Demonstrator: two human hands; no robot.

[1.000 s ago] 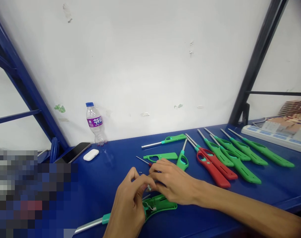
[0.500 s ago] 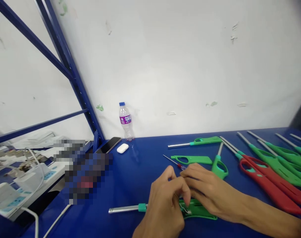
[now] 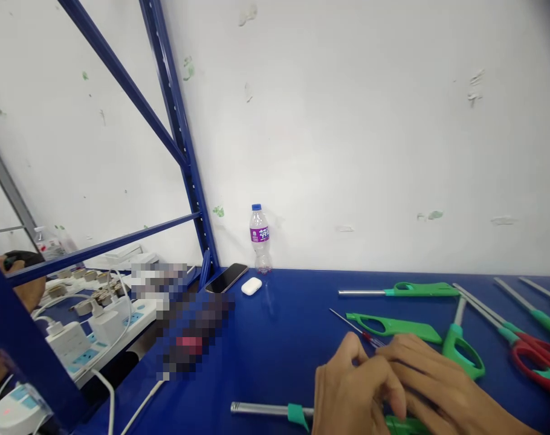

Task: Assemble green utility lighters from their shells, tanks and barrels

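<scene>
A green lighter with a metal tube (image 3: 261, 409) lies at the bottom of the head view, partly under both hands. My left hand (image 3: 354, 386) is bent over its middle, fingers curled and closed on it. From the right, my right hand (image 3: 438, 380) reaches over the green body with its fingers together, touching my left hand. The lighter's inner parts are hidden by the fingers. Just beyond the hands lie a screwdriver with a red and clear handle (image 3: 368, 338) and a green half shell (image 3: 397, 327).
Behind are another green lighter (image 3: 422, 290) and a short one (image 3: 463, 356); red (image 3: 535, 362) and green lighters lie right. A bottle (image 3: 259, 241), white case (image 3: 251, 286) and phone (image 3: 227, 278) stand or lie at the back left, near a blue frame (image 3: 187, 151) and power strips (image 3: 139, 314).
The view has turned left and up, so everything sits further right and lower. Both hands stay together on the lighter, with its green body now mostly out of sight.
</scene>
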